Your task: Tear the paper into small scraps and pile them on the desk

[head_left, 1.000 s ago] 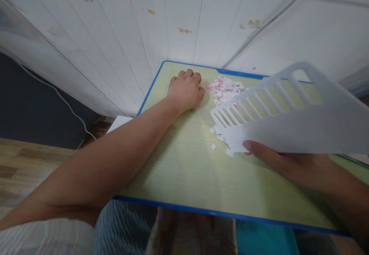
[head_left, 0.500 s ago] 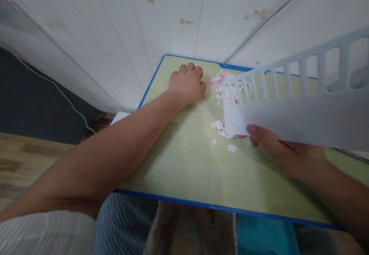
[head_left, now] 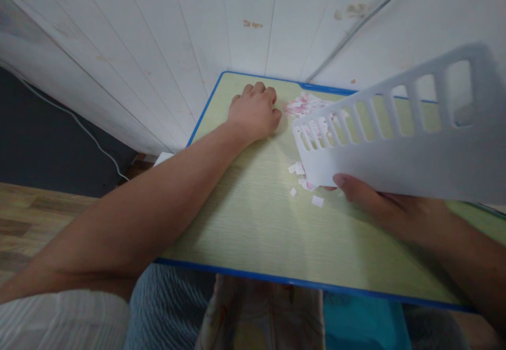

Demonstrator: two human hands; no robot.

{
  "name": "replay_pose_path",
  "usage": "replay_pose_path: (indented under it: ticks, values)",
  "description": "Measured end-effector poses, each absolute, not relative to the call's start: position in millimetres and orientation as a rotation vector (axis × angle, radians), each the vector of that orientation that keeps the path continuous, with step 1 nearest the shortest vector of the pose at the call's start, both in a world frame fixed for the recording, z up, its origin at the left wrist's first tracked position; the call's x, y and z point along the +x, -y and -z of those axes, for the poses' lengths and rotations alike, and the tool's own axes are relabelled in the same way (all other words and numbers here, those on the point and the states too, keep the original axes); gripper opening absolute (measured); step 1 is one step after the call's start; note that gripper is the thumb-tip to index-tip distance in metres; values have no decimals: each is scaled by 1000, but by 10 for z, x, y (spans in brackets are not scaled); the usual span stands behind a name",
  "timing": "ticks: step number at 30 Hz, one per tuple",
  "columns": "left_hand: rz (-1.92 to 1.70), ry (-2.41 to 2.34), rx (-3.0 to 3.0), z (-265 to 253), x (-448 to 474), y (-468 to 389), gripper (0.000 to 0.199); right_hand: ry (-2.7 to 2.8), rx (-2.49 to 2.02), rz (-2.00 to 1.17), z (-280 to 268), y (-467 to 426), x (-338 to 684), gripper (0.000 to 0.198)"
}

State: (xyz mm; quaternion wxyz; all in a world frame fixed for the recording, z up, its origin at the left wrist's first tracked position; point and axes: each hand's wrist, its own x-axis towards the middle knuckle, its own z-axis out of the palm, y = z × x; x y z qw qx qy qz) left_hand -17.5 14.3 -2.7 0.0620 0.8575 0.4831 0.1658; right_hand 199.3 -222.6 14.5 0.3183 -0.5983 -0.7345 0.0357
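Observation:
My right hand (head_left: 375, 202) grips a white slotted plastic basket (head_left: 367, 165) by its lower edge, thumb on the near face and the other fingers mostly hidden behind. The basket is held tilted above the right side of the table, its row of slots along the top. Through the slots and beside them shows a pile of pink and white paper scraps (head_left: 302, 105). A smaller cluster of scraps (head_left: 296, 168) lies by the basket's lower left corner. Palm down on the table, my left hand (head_left: 255, 110) rests just left of the pile, fingers bent and slightly apart, holding nothing visible.
The light green table (head_left: 237, 218) has a blue edge and stands against a white panelled wall (head_left: 253, 2). A grey cable (head_left: 356, 28) runs down the wall. Below the near edge are a patterned cloth (head_left: 261, 313) and a turquoise container (head_left: 363, 321).
The basket has tilted and its left end has shifted slightly left over the scraps, with my right hand moving along. My left hand keeps its place on the table.

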Motion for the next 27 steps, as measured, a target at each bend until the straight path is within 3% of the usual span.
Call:
replay_pose_path:
  ticks: [2,6,8,15,22,25,27]
  values:
    - [-509,-1463,2598,40,-172,-154,34,1940,-1543,-73,-168,2233,1983,25]
    - [-506,-1473,2602,46,-169,-157,33,1941,-1537,-63,-237,2231,1971,41]
    - [-505,-1469,2600,37,-173,-151,33,1941,-1538,-64,-258,2215,1969,41]
    - [-512,-1424,2601,-14,-218,-117,36,1942,-1458,-86,-199,2186,1985,5]
    - [-490,-1428,2593,-3,-247,-158,37,1947,-1490,-123,-137,2138,1996,19]
    - [-477,-1440,2618,16,-278,-202,37,1974,-1450,-156,-161,2058,1938,13]
    - [-491,-1425,2638,27,-307,-231,37,1982,-1388,-169,-168,1999,1901,23]
